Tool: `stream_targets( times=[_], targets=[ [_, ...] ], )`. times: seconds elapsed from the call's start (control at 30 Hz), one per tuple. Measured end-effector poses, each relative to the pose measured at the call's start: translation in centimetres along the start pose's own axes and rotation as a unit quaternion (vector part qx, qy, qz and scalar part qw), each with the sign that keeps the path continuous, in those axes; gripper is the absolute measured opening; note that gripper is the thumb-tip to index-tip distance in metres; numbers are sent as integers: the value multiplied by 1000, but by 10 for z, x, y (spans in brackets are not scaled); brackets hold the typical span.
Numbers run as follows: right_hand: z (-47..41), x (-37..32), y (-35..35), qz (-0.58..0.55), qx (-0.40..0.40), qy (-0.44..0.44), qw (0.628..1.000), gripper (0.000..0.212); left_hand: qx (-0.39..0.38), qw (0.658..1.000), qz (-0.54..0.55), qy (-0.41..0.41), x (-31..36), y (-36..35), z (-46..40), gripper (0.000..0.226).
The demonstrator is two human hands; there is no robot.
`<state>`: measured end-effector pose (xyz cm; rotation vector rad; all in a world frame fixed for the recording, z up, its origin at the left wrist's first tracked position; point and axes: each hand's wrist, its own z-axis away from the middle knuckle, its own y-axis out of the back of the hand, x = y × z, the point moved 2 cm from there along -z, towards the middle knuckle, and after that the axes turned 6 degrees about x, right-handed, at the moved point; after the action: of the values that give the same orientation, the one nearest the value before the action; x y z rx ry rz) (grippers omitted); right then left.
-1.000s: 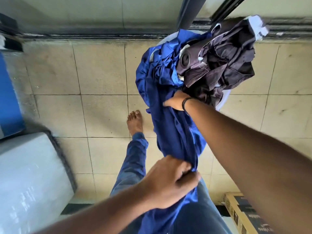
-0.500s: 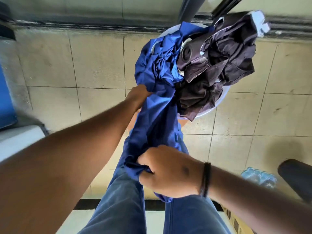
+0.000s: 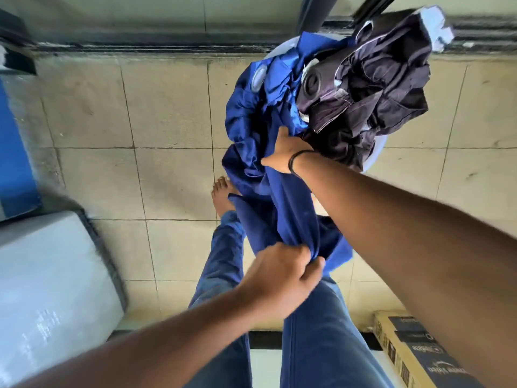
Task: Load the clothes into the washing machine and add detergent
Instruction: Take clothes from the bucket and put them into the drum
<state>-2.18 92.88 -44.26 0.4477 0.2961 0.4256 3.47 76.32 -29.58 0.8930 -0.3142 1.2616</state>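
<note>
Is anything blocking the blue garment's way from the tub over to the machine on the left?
Nothing visible does. The left hand and right hand both grip the blue garment, partly out of the tub. Bare tiled floor lies between it and the white machine top. The dark clothes sit beside it.

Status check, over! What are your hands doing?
Left hand grip shut on blue cloth. Right hand on it, by the basket. Nothing blocking.

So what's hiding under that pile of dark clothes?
Under the dark clothes a pale round tub peeks out at the edge, with the blue garment spilling beside them. What lies deeper inside the tub is covered.
</note>
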Motion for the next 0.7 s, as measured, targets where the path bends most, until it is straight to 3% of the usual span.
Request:
stream_targets(
  times=[0.13,0.2,0.3,0.33,0.37,0.43,0.53,0.63,0.7],
  targets=[
    [5,-4,-1,24,66,14,997,41,47,998,-2,-33,-11,4,-4,50],
    [20,-10,7,-23,81,42,996,13,115,992,57,21,-31,13,-22,56],
    [64,-19,17,-32,78,97,992,25,303,928,172,129,-69,30,-58,63],
    [86,-21,19,-15,73,123,990,27,330,907,200,168,-80,37,-72,66],
    [109,-23,20,15,67,156,985,28,329,891,234,205,-88,46,-86,69],
    [156,-27,20,81,38,226,970,33,240,890,289,259,-90,62,-114,72],
    [205,-36,22,121,-65,285,949,32,123,927,270,231,-83,67,-152,58],
    [204,-35,39,114,-117,266,950,43,120,953,138,241,-69,62,-157,43],
    [183,-33,54,83,-99,228,965,53,148,957,110,225,-57,60,-147,40]
  ],
)
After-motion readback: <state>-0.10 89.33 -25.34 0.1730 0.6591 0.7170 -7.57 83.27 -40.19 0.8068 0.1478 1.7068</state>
